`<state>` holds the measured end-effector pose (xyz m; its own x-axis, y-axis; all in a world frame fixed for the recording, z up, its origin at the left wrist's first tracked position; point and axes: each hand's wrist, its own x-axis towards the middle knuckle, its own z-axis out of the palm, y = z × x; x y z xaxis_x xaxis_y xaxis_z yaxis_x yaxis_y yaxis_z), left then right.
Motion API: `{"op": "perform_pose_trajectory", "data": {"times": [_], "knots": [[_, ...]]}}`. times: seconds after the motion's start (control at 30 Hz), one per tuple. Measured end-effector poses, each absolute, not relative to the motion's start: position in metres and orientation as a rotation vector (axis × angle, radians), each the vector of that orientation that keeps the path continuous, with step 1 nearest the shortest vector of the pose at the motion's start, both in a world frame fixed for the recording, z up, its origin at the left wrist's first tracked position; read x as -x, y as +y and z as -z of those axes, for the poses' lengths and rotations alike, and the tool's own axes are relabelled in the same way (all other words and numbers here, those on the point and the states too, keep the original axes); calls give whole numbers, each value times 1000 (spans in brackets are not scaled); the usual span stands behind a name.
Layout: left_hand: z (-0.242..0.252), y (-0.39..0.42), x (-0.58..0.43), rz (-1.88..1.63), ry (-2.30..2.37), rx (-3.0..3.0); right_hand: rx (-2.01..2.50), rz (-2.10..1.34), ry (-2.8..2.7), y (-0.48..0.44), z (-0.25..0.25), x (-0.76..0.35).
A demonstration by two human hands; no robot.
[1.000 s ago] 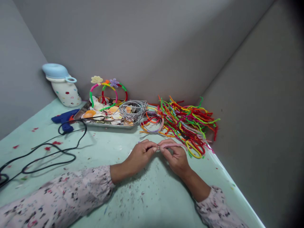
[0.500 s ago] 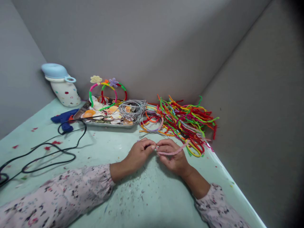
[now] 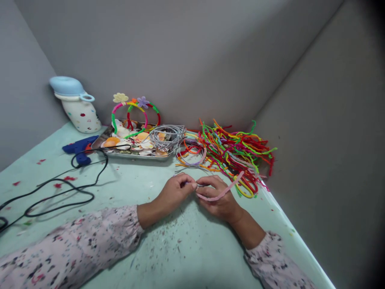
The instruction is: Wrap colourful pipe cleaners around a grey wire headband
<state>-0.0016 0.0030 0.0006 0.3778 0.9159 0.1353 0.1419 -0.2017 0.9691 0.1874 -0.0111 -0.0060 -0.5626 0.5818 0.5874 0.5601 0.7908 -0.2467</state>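
My left hand (image 3: 178,190) is closed in a pinch near the middle of the table. Between its thumb and fingers is a thin piece of grey wire, with a hint of lavender fuzz by the fingers. Touching it at the fingertips, my right hand (image 3: 219,197) is closed round a pink pipe cleaner (image 3: 222,194), whose free end curves up to the right across the fingers. Just beyond both hands lies a wire hoop (image 3: 187,163) partly wrapped in lavender and pink. How the pipe cleaner meets the wire is hidden by my fingers.
Behind my right hand is a heap of coloured pipe cleaners (image 3: 237,150). A metal tray (image 3: 141,157) holds shells, a coil of grey wire (image 3: 167,136) and flower-topped hoops (image 3: 113,120). Leftward are a blue glue gun (image 3: 80,147), its black cord (image 3: 75,186) and a bottle (image 3: 80,114).
The free end of the pink pipe cleaner has swung upward and a little right. Both hands stay together with their pinch, and the view has shifted slightly.
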Motion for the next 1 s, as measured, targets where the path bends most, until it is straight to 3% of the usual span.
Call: {"op": "perform_pose_trajectory", "data": {"times": [0.43, 1.0], "knots": [[5, 5, 2, -966, 1021, -1847, 908, -205, -2083, -12, 7, -181], [4, 1, 0, -942, 994, -1743, 1053, -155, -2109, -13, 12, -178]]}}
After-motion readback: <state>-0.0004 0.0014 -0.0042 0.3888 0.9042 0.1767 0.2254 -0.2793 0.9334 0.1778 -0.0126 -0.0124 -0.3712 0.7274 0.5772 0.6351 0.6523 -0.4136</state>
